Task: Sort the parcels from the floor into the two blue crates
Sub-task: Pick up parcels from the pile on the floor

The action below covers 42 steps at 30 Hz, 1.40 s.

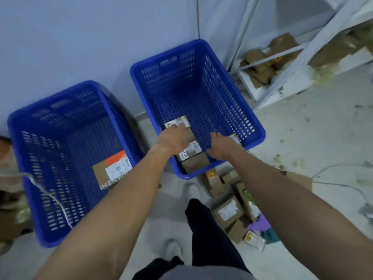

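- Left crate (46, 158): saturated blue, walls and base pierced with rows of slots.
- Right crate (222, 87): the same blue, slotted walls, base dotted with small holes.
- Flat parcel (111, 170) in the left crate: brown card, orange band, white label with grey print.
- Small parcels (191, 152) in the right crate: brown, two with white labels, one marked in dark pen.
- Floor parcels (228, 213): brown with white labels; one has a yellow sticker (211, 174).
- Soft item (259, 224) among them: purple.
- Shelf frame (314, 45): white.
- Wall (80, 37): pale blue-grey.
- Floor (302, 138): pale grey, flecked.
- Trousers (207, 239): black.
- Cord (50, 195): white.
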Each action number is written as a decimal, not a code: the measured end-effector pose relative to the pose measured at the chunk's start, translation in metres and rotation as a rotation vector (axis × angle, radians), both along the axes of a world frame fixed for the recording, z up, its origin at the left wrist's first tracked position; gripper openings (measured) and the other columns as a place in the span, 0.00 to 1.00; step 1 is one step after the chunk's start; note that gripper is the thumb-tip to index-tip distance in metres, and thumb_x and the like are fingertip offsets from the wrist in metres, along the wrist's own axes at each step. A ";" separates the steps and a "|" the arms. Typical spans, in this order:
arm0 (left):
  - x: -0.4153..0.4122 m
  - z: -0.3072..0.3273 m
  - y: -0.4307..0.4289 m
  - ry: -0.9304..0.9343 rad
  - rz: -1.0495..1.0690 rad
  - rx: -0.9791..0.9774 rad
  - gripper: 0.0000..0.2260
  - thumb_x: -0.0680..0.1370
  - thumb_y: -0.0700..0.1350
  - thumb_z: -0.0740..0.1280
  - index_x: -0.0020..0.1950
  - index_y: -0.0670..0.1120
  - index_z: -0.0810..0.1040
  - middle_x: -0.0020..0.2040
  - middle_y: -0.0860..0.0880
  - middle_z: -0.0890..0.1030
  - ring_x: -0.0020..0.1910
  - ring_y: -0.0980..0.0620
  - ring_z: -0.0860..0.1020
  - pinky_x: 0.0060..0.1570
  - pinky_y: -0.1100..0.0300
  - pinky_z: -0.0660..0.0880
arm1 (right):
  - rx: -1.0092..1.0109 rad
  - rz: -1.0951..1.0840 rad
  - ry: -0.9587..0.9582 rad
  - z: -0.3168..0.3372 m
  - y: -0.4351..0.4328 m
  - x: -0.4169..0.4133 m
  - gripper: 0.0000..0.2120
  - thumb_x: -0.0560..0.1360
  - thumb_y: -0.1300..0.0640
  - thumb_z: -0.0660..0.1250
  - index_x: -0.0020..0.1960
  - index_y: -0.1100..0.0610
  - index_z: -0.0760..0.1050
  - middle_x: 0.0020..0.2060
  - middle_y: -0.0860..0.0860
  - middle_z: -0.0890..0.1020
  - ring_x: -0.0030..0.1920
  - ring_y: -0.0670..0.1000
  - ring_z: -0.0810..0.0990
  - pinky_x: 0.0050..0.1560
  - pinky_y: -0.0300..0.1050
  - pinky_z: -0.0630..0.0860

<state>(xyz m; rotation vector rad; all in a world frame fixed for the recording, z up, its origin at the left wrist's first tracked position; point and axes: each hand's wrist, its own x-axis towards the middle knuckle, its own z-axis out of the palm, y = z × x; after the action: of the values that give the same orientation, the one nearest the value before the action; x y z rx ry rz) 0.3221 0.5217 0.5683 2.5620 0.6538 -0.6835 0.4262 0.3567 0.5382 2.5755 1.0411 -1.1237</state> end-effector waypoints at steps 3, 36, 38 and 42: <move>-0.044 0.023 -0.020 -0.072 -0.016 -0.023 0.27 0.79 0.50 0.66 0.75 0.44 0.64 0.65 0.39 0.74 0.60 0.38 0.76 0.57 0.46 0.75 | 0.020 -0.086 -0.030 0.028 -0.039 -0.043 0.32 0.79 0.44 0.62 0.74 0.62 0.57 0.69 0.61 0.66 0.64 0.62 0.72 0.59 0.55 0.74; -0.258 0.046 -0.439 0.040 -0.348 -0.092 0.26 0.75 0.49 0.69 0.71 0.46 0.67 0.64 0.43 0.76 0.61 0.41 0.76 0.58 0.50 0.75 | -0.038 -0.593 -0.086 0.066 -0.531 -0.320 0.25 0.77 0.46 0.62 0.70 0.57 0.68 0.67 0.57 0.72 0.67 0.57 0.72 0.63 0.49 0.71; -0.262 0.034 -0.480 0.066 -0.333 -0.112 0.26 0.75 0.50 0.69 0.72 0.46 0.68 0.65 0.43 0.76 0.62 0.42 0.76 0.59 0.51 0.74 | -0.015 -0.589 -0.076 0.057 -0.567 -0.325 0.26 0.77 0.46 0.62 0.72 0.56 0.66 0.67 0.56 0.72 0.67 0.57 0.71 0.63 0.50 0.71; -0.279 0.008 -0.558 0.150 -0.360 -0.115 0.29 0.76 0.47 0.66 0.76 0.47 0.63 0.69 0.43 0.73 0.65 0.42 0.74 0.62 0.51 0.73 | -0.004 -0.556 -0.106 0.037 -0.623 -0.337 0.28 0.78 0.48 0.64 0.74 0.58 0.62 0.68 0.58 0.68 0.66 0.59 0.70 0.62 0.52 0.70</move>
<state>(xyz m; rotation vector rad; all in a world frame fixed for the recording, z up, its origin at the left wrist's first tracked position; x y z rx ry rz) 0.0429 -0.0359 0.5762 2.5605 0.1875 -1.0068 0.0896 -0.2667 0.5748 2.9709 0.2951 -1.0614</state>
